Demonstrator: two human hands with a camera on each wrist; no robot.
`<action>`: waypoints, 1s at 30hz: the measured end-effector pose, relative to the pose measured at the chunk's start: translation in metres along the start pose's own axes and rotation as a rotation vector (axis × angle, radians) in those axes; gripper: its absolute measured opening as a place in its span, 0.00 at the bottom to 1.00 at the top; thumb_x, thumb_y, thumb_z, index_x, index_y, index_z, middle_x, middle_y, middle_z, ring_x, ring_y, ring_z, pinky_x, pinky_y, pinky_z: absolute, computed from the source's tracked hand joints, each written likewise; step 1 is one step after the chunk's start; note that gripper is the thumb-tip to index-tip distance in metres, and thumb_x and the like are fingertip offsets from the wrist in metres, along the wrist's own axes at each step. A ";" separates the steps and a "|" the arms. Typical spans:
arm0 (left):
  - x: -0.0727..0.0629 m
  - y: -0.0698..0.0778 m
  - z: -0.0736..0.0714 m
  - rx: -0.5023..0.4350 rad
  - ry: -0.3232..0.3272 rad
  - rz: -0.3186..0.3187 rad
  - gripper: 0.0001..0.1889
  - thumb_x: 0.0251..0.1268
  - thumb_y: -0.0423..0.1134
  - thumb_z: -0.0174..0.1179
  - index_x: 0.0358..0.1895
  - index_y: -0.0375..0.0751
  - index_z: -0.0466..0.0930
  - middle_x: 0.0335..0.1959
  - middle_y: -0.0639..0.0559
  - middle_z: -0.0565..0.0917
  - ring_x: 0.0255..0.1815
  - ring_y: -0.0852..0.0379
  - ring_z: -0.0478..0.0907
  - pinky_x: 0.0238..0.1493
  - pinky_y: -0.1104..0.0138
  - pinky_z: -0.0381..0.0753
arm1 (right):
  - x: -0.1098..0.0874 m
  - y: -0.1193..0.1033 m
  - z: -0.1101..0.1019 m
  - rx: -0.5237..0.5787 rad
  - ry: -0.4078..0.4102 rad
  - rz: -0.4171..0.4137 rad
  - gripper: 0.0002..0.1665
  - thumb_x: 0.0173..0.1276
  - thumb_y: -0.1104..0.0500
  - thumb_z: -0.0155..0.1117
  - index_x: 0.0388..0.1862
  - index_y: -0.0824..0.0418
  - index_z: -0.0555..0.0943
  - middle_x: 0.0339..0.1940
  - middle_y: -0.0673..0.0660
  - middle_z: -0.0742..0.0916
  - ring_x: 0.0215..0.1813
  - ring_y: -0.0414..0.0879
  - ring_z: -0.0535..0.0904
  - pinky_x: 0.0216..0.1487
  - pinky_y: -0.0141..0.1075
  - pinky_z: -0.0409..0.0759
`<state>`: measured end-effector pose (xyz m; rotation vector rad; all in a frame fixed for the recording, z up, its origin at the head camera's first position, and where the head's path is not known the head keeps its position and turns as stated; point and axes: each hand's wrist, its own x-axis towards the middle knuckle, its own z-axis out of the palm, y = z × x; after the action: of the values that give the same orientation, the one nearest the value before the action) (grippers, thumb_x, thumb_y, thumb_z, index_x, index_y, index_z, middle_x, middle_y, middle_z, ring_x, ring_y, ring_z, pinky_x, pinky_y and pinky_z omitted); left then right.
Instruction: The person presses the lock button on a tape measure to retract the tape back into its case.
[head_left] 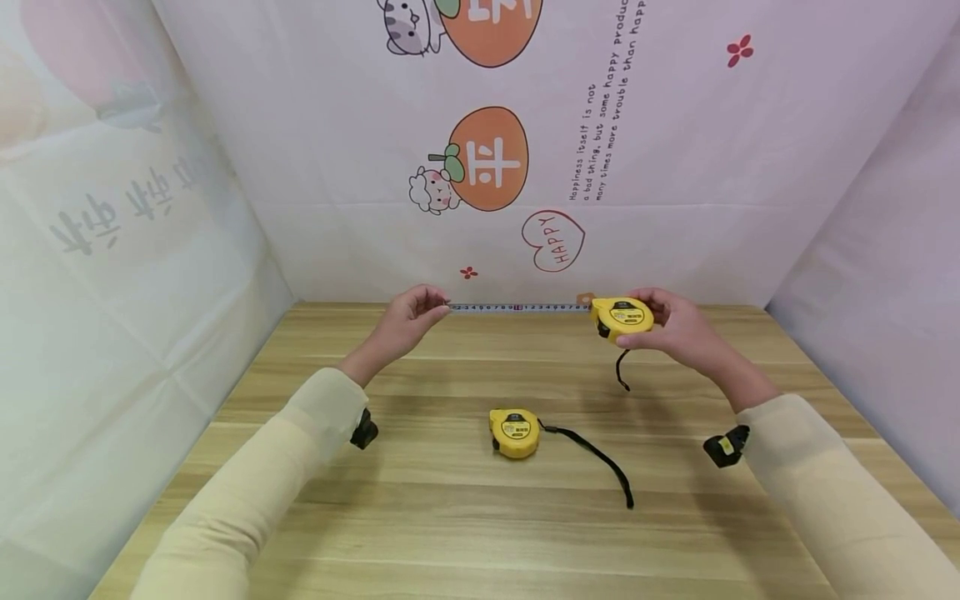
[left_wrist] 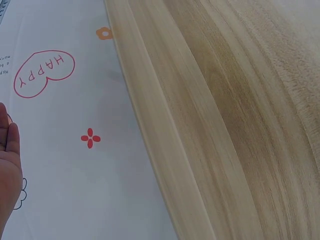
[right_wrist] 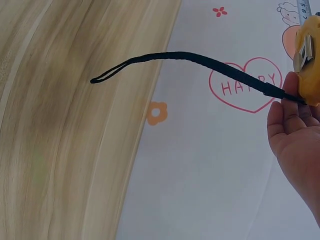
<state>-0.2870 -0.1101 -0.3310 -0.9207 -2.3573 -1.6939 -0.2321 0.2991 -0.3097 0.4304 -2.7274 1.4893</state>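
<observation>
My right hand (head_left: 678, 329) grips a yellow tape measure (head_left: 622, 318) by its case, raised over the back right of the table. Its blade (head_left: 525, 307) is pulled out straight to the left, numbers facing me. At the blade's free end, my left hand (head_left: 408, 321) pinches it between thumb and fingers. In the right wrist view a black wrist strap (right_wrist: 200, 60) trails from the case, whose metal belt clip (right_wrist: 304, 54) shows. The left wrist view catches only part of the left hand (left_wrist: 9, 165) at its edge.
A second yellow tape measure (head_left: 514, 433) lies on the wooden table (head_left: 420, 533) between my forearms, its black strap (head_left: 596, 454) stretched out to the right. A printed cloth (head_left: 337, 167) hangs behind the table's back edge, with pale cloth at both sides.
</observation>
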 end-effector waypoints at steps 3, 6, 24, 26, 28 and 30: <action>0.000 -0.001 0.000 -0.002 -0.001 0.004 0.11 0.73 0.32 0.54 0.50 0.26 0.74 0.41 0.41 0.78 0.40 0.55 0.74 0.41 0.71 0.75 | 0.001 -0.002 0.001 -0.003 0.005 0.003 0.42 0.59 0.53 0.75 0.66 0.66 0.66 0.58 0.62 0.75 0.52 0.50 0.74 0.44 0.30 0.78; 0.001 -0.002 0.000 0.004 -0.002 0.004 0.11 0.73 0.32 0.54 0.50 0.27 0.74 0.41 0.43 0.78 0.40 0.54 0.74 0.41 0.70 0.75 | 0.001 -0.004 0.002 -0.010 0.007 0.013 0.42 0.59 0.53 0.75 0.66 0.65 0.66 0.58 0.62 0.75 0.52 0.50 0.74 0.44 0.31 0.78; 0.005 0.002 0.004 -0.008 -0.018 0.003 0.12 0.73 0.33 0.54 0.51 0.26 0.74 0.42 0.38 0.77 0.40 0.53 0.74 0.40 0.69 0.75 | 0.007 -0.008 0.008 -0.005 -0.021 0.023 0.44 0.59 0.54 0.75 0.68 0.66 0.63 0.61 0.63 0.73 0.56 0.53 0.72 0.45 0.28 0.77; 0.005 0.001 0.005 -0.010 -0.020 0.000 0.13 0.73 0.34 0.54 0.51 0.26 0.74 0.42 0.37 0.77 0.40 0.53 0.74 0.40 0.69 0.75 | 0.007 -0.008 0.009 0.001 -0.020 0.020 0.44 0.59 0.54 0.75 0.68 0.66 0.64 0.61 0.63 0.74 0.56 0.53 0.72 0.46 0.29 0.77; 0.005 0.000 0.005 -0.009 -0.022 -0.003 0.13 0.73 0.34 0.54 0.51 0.25 0.73 0.42 0.36 0.77 0.40 0.53 0.73 0.40 0.70 0.75 | 0.006 -0.009 0.009 -0.001 -0.017 0.021 0.44 0.58 0.53 0.76 0.67 0.66 0.65 0.60 0.62 0.74 0.56 0.53 0.72 0.46 0.29 0.77; 0.005 0.000 0.006 -0.009 -0.020 -0.009 0.14 0.73 0.34 0.55 0.52 0.25 0.73 0.42 0.36 0.77 0.40 0.52 0.73 0.40 0.70 0.75 | 0.006 -0.009 0.010 -0.001 -0.016 0.022 0.44 0.58 0.53 0.76 0.67 0.65 0.65 0.60 0.62 0.74 0.55 0.53 0.72 0.46 0.29 0.77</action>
<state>-0.2896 -0.1027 -0.3311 -0.9348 -2.3720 -1.7080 -0.2345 0.2851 -0.3066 0.4155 -2.7542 1.4963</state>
